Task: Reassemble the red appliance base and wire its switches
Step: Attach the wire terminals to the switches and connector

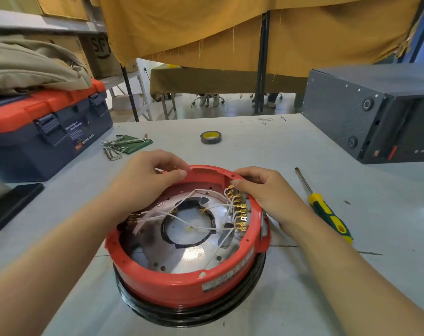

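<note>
The red appliance base (182, 284) lies upside down on the grey table, open side up, on a black ring. Inside it white wires (182, 218) cross a shiny metal plate, and a row of brass switch terminals (239, 209) lines the right inner wall. My left hand (148, 175) hovers over the far left rim, thumb and fingers pinching a white wire. My right hand (262, 190) rests on the right rim, its curled fingers and thumb at the top of the terminal row; what its fingertips hold is hidden.
A yellow-and-green screwdriver (327, 212) lies right of the base. Black tape roll (211, 137) sits behind it, hex keys (123, 145) at the back left. A blue-and-orange toolbox (46, 132) stands at left, a black phone (12, 204) before it, a dark box (376, 112) at right.
</note>
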Tool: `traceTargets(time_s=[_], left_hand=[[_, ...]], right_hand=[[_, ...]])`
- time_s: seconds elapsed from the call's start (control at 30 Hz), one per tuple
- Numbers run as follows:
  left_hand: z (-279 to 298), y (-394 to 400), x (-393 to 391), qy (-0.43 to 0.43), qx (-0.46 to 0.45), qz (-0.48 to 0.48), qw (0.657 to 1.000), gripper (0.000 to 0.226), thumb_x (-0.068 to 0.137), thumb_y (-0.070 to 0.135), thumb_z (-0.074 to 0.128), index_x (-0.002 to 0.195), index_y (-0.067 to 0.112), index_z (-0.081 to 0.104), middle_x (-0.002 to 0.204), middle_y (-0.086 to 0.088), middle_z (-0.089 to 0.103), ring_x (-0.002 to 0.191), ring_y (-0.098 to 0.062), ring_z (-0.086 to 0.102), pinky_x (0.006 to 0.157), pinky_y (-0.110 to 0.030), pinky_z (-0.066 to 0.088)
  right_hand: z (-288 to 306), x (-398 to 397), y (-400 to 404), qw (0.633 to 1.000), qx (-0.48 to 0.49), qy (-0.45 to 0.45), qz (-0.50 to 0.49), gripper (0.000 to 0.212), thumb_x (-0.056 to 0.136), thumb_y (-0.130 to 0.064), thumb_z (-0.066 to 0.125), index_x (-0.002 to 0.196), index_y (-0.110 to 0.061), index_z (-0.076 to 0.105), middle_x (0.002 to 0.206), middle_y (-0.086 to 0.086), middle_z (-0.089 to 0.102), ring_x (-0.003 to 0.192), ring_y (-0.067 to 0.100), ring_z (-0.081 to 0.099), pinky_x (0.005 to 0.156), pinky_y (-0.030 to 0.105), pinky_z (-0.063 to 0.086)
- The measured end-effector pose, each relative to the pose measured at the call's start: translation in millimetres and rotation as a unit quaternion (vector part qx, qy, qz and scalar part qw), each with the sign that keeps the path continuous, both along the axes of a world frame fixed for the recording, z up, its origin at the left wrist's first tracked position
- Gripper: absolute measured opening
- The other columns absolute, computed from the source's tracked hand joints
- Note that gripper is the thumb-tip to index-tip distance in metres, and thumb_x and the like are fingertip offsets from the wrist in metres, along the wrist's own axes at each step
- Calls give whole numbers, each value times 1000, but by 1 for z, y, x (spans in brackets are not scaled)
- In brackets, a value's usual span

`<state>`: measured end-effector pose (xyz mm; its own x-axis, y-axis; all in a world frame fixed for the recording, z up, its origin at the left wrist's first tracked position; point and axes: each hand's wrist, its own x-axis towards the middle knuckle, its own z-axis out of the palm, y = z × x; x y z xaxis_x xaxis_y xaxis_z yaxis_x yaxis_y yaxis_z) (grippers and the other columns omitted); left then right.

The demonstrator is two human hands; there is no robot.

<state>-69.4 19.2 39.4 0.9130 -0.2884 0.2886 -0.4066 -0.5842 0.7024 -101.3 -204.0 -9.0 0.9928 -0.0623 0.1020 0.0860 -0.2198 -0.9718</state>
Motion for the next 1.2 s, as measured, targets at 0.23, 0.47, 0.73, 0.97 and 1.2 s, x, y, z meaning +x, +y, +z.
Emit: traceTargets(time_s=[0.23,0.47,0.73,0.97,1.2], left_hand=[[-40,70,26,81,-114,129,982,28,92,9,55,82,30,69,92,7,69,87,-5,61,74,-14,40],[-65,100,27,100,22,77,992,18,82,21,70,90,36,67,103,6,65,97,-9,61,88,-27,48],[-70,89,35,15,127,109,986,8,85,14,66,78,19,65,90,-3,58,75,-11,48,65,-20,31],[-69,88,34,-18,-22,179,984,10,91,9,55,85,13,62,80,-3,65,70,-12,57,60,-14,42],[-57,92,27,93,-311,79,942,25,93,-2,50,97,16,66,84,-9,68,53,-11,59,49,-18,47]], right_hand=[[1,0,-1,995,80,38,56,20,89,-17,59,103,-27,71,90,1,75,81,20,72,69,26,57],[1,7,-8,993,81,44,68,24,89,-13,57,103,-25,74,99,3,74,91,20,71,72,24,56],[0,11,-7,994,77,33,64,25,80,-17,62,101,-25,74,93,3,75,80,15,72,59,16,52],[0,11,-5,994,83,28,69,28,74,-22,62,98,-26,75,92,5,75,78,15,72,59,18,53],[0,10,-5,995,70,34,61,25,87,-14,57,99,-27,75,95,7,75,83,20,72,62,20,55]])
